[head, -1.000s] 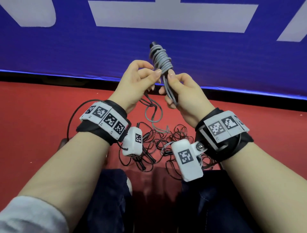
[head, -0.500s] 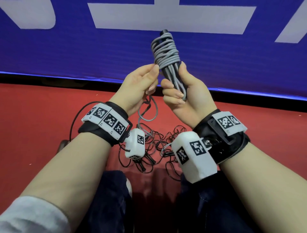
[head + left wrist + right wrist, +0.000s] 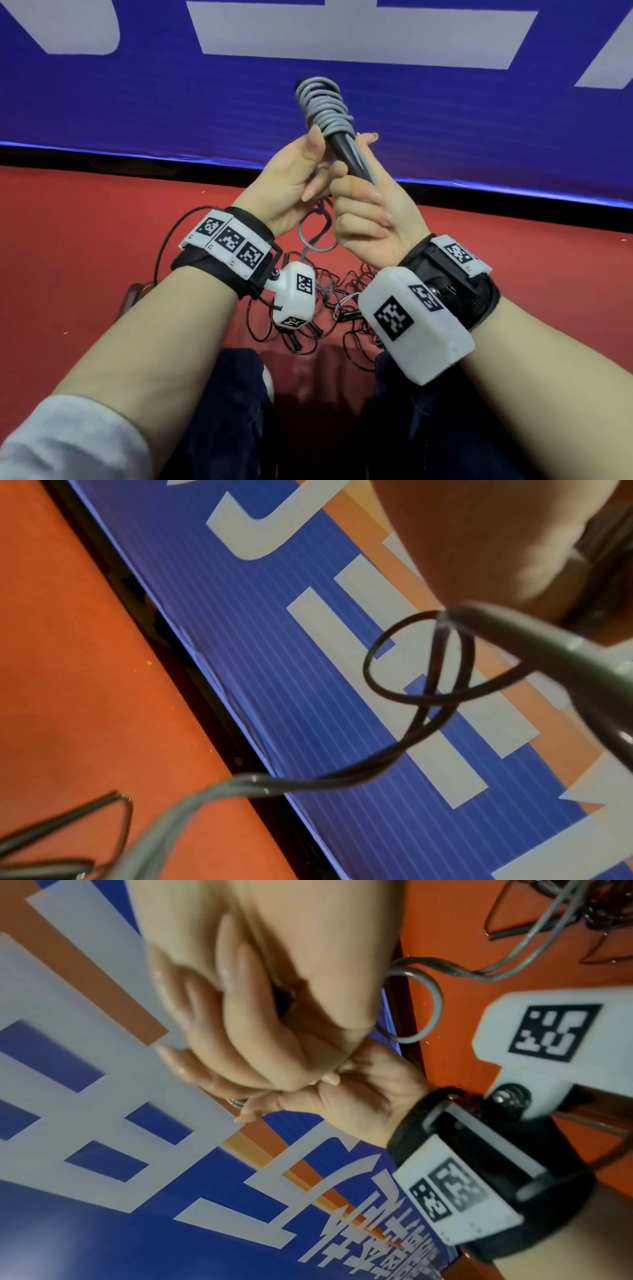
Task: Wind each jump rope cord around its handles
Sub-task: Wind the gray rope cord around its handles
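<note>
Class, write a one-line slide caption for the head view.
Right hand grips dark handles wrapped in grey cord; left hand guides the loose cord.

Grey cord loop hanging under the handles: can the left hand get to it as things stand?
Probably yes. The grey cord loop hangs free just below the left hand, with nothing between them. The right hand grips the handles, so the left hand looks free to drop down and take it.

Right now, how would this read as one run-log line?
right hand: grips handles | left hand: touches handles | grey cord: partly wound
</note>
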`<state>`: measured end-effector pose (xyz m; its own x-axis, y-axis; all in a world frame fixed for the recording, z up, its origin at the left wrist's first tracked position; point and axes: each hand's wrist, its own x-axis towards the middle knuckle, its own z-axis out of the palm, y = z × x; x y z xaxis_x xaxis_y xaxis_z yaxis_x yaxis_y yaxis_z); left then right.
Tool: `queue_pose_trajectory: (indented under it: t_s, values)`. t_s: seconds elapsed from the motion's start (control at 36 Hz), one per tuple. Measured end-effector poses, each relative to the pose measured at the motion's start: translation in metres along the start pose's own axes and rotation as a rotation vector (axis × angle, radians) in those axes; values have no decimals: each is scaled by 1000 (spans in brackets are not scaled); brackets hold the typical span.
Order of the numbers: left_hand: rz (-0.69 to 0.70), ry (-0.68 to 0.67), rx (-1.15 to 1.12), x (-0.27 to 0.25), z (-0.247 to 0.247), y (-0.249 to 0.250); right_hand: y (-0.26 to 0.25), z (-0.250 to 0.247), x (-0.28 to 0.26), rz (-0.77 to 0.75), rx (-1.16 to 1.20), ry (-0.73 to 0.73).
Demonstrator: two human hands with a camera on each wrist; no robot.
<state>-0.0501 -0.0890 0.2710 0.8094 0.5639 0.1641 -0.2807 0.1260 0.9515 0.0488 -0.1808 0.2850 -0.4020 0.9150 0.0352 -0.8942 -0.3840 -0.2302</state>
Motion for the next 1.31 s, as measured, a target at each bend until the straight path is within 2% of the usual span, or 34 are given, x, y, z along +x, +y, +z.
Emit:
queue_pose_trajectory:
  t_s: [0.06,0.17,0.22,0.28,0.36,0.42,0.47,0.61,0.69,0.78,0.86,1.06,1.17,1.31]
  values:
    - [16,-21,-49,-1,-3,1,1,-1,2,52,20,-38]
    - [37,23,-140,-3,-5,2,1,-7,3,111,-7,-117]
    - [23,48,-118,-3,-5,4,-2,-8,1,116,-90,-95]
    - [1,39,-90,-4,-4,5,-7,-7,0,69,-337,35]
    - [-11,59,-105,-6,-3,5,-9,-4,-1,-101,-791,355]
    - [-9,91,-81,-7,-1,6,-6,-5,0,-238,-953,527]
    - [-24,130,-54,-8,1,8,-4,-4,0,-348,-1016,636]
    - [-38,289,25,-5,-2,7,-6,4,0,-465,-1084,752]
    - [-46,366,87,-3,-3,5,-3,3,1,-464,-1202,782]
    - [-47,450,90,1,0,2,-1,1,4,-395,-1297,800]
    - [-8,531,174,4,3,-1,-2,-2,7,-347,-1320,790]
    - [-14,727,413,4,5,-5,0,-13,10,-352,-1261,741]
    - [12,719,499,4,5,0,-2,-11,9,-335,-1128,696]
    - [8,572,475,0,1,7,-11,-7,4,-329,-920,666]
